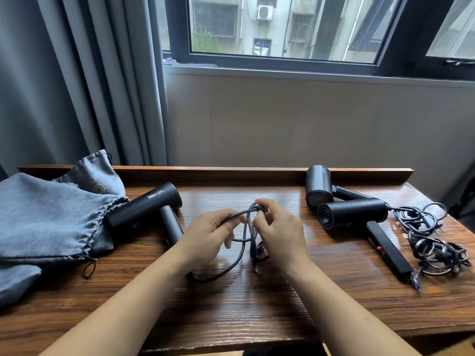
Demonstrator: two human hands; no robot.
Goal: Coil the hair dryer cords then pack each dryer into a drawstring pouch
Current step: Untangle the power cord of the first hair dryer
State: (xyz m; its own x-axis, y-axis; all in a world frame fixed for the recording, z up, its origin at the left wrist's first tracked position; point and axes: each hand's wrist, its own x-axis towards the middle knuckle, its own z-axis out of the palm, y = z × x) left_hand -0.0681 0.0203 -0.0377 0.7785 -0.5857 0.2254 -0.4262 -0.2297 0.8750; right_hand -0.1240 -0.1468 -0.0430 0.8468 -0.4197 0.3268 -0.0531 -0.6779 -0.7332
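At the middle of the table (257, 299), the cord (246, 235) of the left dryer (151, 209) is gathered into a few loops between both hands. The left hand (208, 235) has its fingers curled round one strand, and the right hand (280, 232) pinches the top of the loops. A slack length still trails on the wood toward six o'clock, so I would say this first coil is only half made. At nine o'clock lie the grey pouches (43, 217), flat and apparently empty; the left dryer lies just beside their mouths. At three o'clock two more dryers (349, 209) lie together, with a tangle of cords (434, 240) beside them, not coiled. No dryer is packed yet; most of the job remains.
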